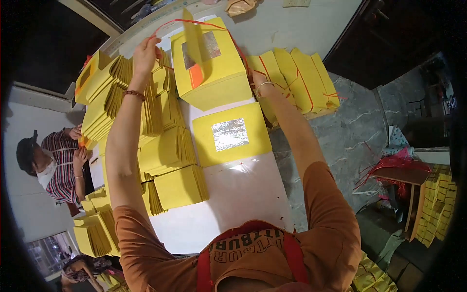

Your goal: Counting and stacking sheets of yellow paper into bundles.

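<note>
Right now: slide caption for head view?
Red string runs from left hand to right hand, past a yellow paper stack.

Looks like a sm. paper-goods workshop. Shows in a white-topped table (238,197) loaded w/ many stacks of yellow paper (168,152), of approx. one shape, & in yellow bundles (279,70) tied w/ red strips (335,95) at the table's R. Has a heap of loose red strips (401,164) on a wooden stand (417,209), w/ more yellow packs (438,204) stacked nr it. Also has a co-worker in a striped top (61,163) at the table's L & another person (80,270), lower L. Incl. grey marbled floor (335,136), white wall (311,29), dark door (374,39).
</note>
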`<action>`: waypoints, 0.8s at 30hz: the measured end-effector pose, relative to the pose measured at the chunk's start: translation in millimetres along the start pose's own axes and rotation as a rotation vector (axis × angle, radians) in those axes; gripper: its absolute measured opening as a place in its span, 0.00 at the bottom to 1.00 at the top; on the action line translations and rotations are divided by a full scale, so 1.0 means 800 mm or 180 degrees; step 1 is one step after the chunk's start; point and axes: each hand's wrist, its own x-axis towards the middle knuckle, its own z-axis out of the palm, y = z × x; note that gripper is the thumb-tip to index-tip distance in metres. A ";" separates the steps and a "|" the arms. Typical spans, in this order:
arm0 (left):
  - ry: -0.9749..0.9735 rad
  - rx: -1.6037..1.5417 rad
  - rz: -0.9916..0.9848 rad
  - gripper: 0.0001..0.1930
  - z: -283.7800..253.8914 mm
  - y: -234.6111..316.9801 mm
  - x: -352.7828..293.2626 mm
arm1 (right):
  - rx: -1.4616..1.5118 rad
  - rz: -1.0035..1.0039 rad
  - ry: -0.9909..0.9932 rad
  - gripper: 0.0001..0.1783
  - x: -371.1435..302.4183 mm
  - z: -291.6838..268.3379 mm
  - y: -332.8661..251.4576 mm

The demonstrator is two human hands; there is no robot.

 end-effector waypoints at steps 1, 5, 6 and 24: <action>0.0192 0.0074 -0.0086 0.15 -0.028 -0.008 -0.006 | 0.1163 0.0718 0.0153 0.19 -0.030 0.037 -0.029; -0.0110 0.0728 -0.0654 0.19 -0.033 0.031 0.018 | 0.1515 0.0202 -0.0220 0.42 -0.022 0.003 -0.051; -0.0276 0.0642 -0.0823 0.22 -0.028 0.046 0.024 | 0.1885 -0.0090 -0.0375 0.49 -0.010 -0.010 -0.048; 0.0407 -0.2824 -0.0704 0.14 -0.100 0.018 0.134 | 0.2275 0.0073 -0.1031 0.19 0.040 -0.013 -0.024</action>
